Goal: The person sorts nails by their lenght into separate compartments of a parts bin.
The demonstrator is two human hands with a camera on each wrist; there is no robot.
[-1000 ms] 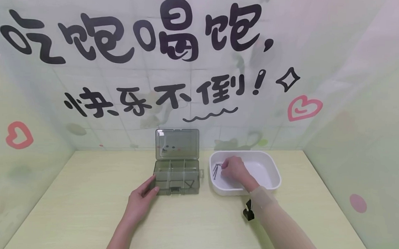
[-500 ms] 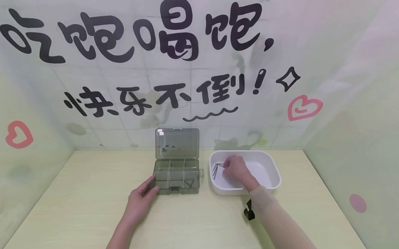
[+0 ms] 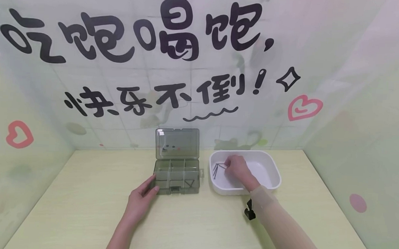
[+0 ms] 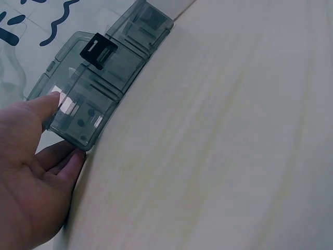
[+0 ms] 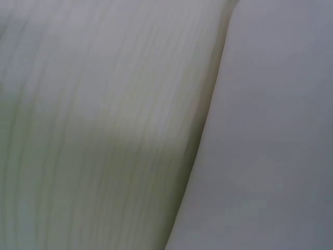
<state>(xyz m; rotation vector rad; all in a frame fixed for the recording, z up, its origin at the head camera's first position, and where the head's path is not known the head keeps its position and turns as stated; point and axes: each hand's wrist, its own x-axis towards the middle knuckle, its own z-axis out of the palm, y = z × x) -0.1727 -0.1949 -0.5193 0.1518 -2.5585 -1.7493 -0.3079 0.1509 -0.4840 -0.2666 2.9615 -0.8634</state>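
Note:
A smoky translucent compartment box [image 3: 177, 175] stands on the table with its lid raised. A few thin dark nails [image 3: 189, 183] show through its front right wall. My left hand [image 3: 140, 201] grips the box's left front corner, thumb in front; the left wrist view shows fingers [image 4: 49, 104] at that end, near the black latch [image 4: 98, 51]. To the right is a white tray [image 3: 265, 172]. Inside it my right hand [image 3: 239, 170] pinches the right end of a thin nail [image 3: 222, 166], its fingertips partly hidden. Several more nails [image 3: 215, 172] lie to the left of that.
Pale wood-grain table [image 3: 181, 227] extends in front of both containers. A printed wall [image 3: 121, 73] stands close behind the raised lid and the tray, with side walls left and right. A black strap [image 3: 250, 211] hangs below the right wrist. The right wrist view shows only table and a plain white surface [image 5: 270, 135].
My right hand has shifted slightly to the right inside the tray, and more of the nail at its fingertips shows. The left hand and box have stayed put.

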